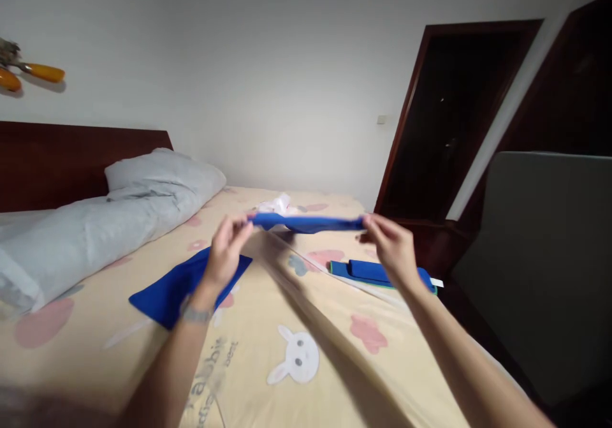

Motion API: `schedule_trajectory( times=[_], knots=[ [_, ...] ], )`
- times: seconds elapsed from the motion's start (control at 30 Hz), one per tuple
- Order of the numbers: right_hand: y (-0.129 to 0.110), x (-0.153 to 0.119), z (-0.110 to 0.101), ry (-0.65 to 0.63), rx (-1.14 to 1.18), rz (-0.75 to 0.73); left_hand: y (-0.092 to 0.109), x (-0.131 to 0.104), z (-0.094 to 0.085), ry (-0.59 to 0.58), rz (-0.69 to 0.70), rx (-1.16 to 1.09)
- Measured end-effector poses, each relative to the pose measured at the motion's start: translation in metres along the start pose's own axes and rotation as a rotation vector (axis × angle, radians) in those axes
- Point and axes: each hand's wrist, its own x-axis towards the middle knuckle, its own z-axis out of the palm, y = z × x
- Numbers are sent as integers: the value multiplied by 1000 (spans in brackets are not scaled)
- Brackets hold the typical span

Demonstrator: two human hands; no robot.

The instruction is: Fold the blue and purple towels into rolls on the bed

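A blue cloth point(310, 224) is stretched level above the bed, seen nearly edge-on and slightly blurred. My left hand point(225, 249) pinches its left end, and my right hand point(391, 244) pinches its right end. Beneath my left forearm another flat blue cloth point(167, 291) lies on the bed sheet, partly hidden by the wrist with its watch. Beyond my right wrist rests a folded blue piece point(370, 271) with green edging and a white tag, partly covered by my forearm.
The bed point(258, 358) has a cream sheet with a rabbit print and creases. A grey quilt point(157, 189) lies bunched along the headboard point(86, 160). A crumpled white plastic bag point(276, 204) sits at the far side. A dark grey panel point(545, 249) stands at the right, near a dark doorway point(449, 122).
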Motion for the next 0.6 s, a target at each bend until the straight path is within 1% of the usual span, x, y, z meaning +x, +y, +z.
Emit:
schedule_trajectory(
  times=[0.07,0.1,0.13,0.17,0.2,0.23,0.27,0.33,0.4,0.5,0.53,0.6],
  knots=[
    [35,-71,-1,-82,-11,88,-35,-75,-10,-35,-145,83],
    [51,-104,1,-141,-15,148,-53,-109,-15,-53,-271,176],
    [67,-135,3,-202,-14,261,-70,-141,-19,-67,-384,248],
    [81,-161,5,-244,-17,360,-84,-168,-23,-60,-468,306],
    [92,-183,7,-278,-11,429,-95,-192,-27,-102,-543,350],
    [101,-200,7,-301,-9,466,-101,-211,-31,-168,-590,393],
    [106,-213,7,-352,-9,477,-103,-225,-35,-220,-609,432],
    [105,-222,2,-479,-19,452,-95,-243,-42,-285,-585,488],
    [93,-217,-10,-612,-26,420,-78,-246,-50,-245,-524,487],
    [66,-196,-32,-765,7,431,-54,-232,-60,-154,-494,386],
    [58,-188,-38,-814,17,443,-49,-224,-62,-149,-509,351],
    [50,-177,-45,-907,34,469,-48,-209,-63,-192,-555,312]
  ],
)
